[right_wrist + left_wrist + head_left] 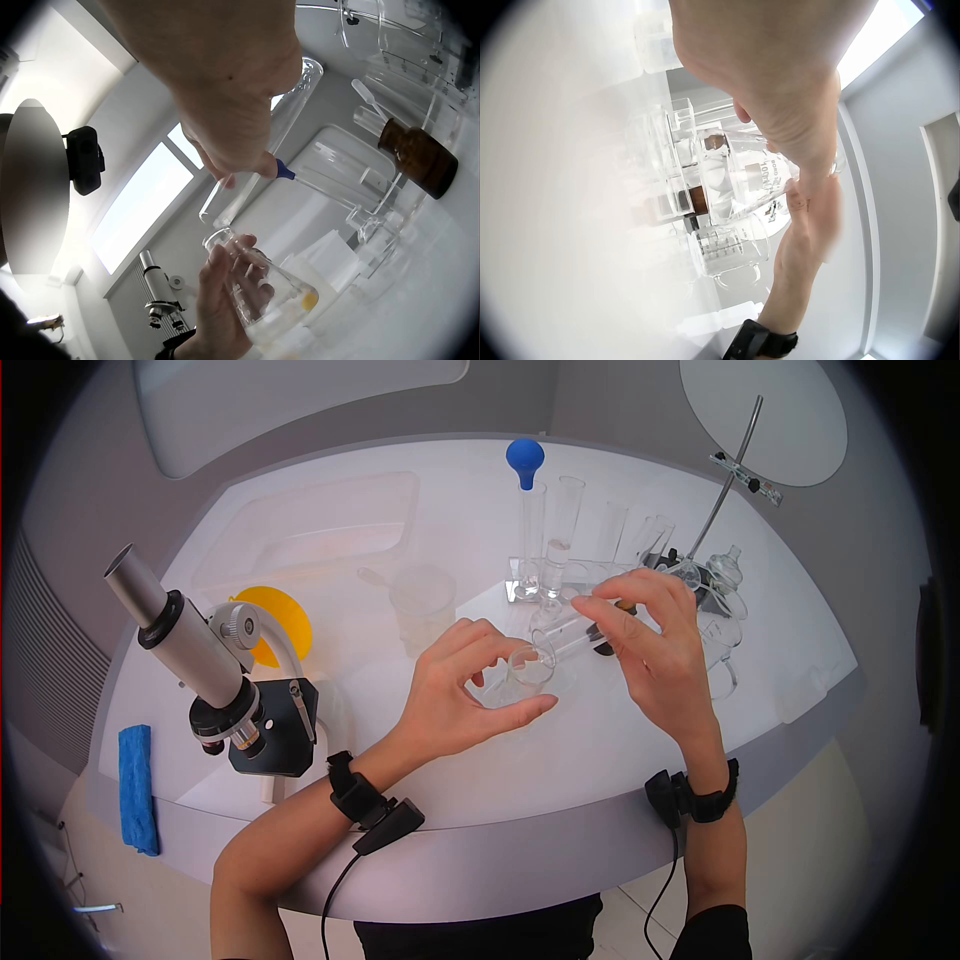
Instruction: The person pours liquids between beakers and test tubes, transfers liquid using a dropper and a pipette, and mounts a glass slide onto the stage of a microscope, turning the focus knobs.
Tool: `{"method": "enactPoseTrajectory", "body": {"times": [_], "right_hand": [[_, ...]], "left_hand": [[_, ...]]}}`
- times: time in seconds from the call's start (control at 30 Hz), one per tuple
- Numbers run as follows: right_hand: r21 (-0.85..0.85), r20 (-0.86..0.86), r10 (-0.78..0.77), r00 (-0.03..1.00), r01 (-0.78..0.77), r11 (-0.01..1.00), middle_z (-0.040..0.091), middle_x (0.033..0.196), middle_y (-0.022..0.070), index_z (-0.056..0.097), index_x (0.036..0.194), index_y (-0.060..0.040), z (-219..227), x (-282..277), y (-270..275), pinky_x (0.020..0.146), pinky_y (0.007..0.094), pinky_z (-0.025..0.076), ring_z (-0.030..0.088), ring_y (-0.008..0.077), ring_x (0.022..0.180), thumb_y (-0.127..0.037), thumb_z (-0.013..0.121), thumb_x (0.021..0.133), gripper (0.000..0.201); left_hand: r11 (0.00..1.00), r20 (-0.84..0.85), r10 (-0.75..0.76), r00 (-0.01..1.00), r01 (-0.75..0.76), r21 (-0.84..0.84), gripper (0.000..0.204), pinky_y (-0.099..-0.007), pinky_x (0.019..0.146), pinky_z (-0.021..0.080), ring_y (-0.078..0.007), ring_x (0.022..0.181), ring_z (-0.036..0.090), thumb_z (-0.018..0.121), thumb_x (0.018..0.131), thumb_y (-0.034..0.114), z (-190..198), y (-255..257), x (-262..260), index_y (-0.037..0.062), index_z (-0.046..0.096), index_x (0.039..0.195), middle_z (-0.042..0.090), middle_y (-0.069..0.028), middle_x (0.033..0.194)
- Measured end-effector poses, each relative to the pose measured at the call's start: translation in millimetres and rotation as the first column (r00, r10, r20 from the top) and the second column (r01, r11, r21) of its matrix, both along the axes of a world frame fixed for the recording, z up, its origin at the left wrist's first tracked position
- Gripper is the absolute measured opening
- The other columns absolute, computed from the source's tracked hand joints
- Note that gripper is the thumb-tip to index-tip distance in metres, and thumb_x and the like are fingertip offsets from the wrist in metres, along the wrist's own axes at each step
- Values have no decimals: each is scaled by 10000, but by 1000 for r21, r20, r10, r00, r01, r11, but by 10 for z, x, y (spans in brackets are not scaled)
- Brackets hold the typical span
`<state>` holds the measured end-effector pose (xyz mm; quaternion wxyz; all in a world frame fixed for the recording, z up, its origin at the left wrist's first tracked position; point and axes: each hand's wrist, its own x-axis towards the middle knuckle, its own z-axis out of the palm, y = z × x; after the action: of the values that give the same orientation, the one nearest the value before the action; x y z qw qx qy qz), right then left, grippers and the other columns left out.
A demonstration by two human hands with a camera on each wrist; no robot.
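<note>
**Glass tube tips at flask top**

Nearest me, a black band (pixel 358 797) is on my L wrist, w/ one more on my R. My L hand (pixel 455 690) has its fingers curled round the neck of a clear glass flask (pixel 262 300), held up in front of me. My R hand (pixel 655 645) pinches a glass tube (pixel 292 112). It leans, w/ its low end right at the flask's mouth; can't tell if they touch.

Past that, on the L, are a blue cloth (pixel 138 788) by the table edge & a microscope (pixel 200 670), w/ a yellow disc (pixel 275 622) behind. A see-thru cup (pixel 425 608) is mid-table. Farther off: a tube rack (pixel 522 580), a blue bulb (pixel 525 458), a big clear tub (pixel 305 525) & on the R, a metal stand (pixel 725 490).
</note>
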<state>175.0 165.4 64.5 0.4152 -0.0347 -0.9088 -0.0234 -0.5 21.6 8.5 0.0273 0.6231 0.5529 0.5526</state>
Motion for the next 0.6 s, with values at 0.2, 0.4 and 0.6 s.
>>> {"method": "enactPoseTrajectory", "body": {"times": [0.2, 0.4, 0.6], "right_hand": [[-8, -8, 2, 1000, -2, 1000, 628, 1068, -10, 713, 1099, -176, 0, 0, -8, 892, 354, 415, 532, 224, 1071, 116, 661, 717, 483], [10, -2, -3, 1000, 3, 1000, 628, 1068, -10, 715, 1094, -177, 0, 5, -10, 889, 352, 421, 532, 227, 1073, 112, 666, 718, 477], [8, -8, -3, 1000, 3, 1000, 629, 1064, -10, 714, 1092, -175, -6, 0, -25, 898, 357, 410, 532, 223, 1072, 106, 671, 717, 471]], "left_hand": [[1000, -3, -1, 1000, 1, -3, 326, -263, 550, 396, -130, 732, 500, 857, 678, 244, 7, 2, 8, 121, 687, 928, 588, 20, 806], [1000, -2, -3, 1000, 3, -3, 325, -266, 557, 398, -130, 734, 501, 856, 680, 237, 13, -8, 6, 125, 689, 934, 591, 22, 809], [1000, 5, -4, 1000, 4, -4, 325, -263, 551, 398, -130, 733, 501, 855, 680, 242, 8, -17, 6, 123, 688, 932, 585, 22, 810]]}}
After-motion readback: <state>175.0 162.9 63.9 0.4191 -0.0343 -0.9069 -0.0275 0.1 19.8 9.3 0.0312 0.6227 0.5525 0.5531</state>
